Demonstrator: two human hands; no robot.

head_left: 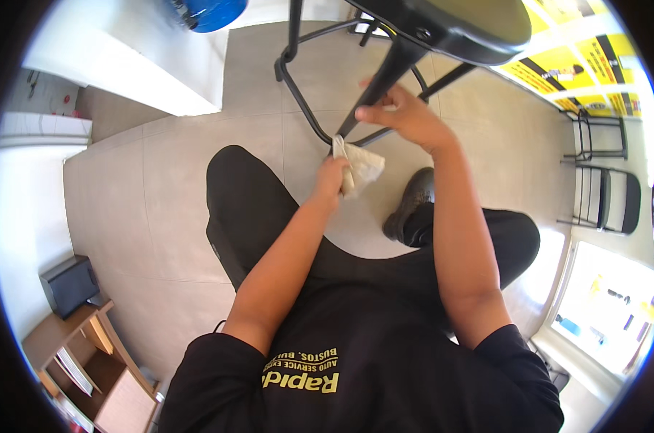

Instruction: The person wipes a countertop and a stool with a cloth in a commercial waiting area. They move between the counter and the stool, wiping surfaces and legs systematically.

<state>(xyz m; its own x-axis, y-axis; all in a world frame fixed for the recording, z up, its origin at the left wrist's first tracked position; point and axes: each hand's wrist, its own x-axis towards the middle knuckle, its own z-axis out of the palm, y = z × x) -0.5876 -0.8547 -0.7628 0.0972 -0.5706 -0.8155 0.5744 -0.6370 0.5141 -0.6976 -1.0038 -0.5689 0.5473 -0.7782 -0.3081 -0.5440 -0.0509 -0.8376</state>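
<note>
In front of me stands a black metal stool (442,29) with a round seat and tubular legs. My left hand (331,177) is closed on a pale, off-white cloth (364,167), which is pressed round the lower end of the nearest stool leg (393,66). Higher up that same leg is my right hand (410,119), its thumb on the near side and its other fingers reaching round behind. The palm side of the left hand is hidden by the cloth.
My bent knees and a black shoe (416,206) flank the stool. A white wall corner (197,79) juts out at the left, below a blue container (215,13). Black folding chairs (619,198) stand at the right wall. A wooden shelf (67,332) carries a dark monitor (71,285).
</note>
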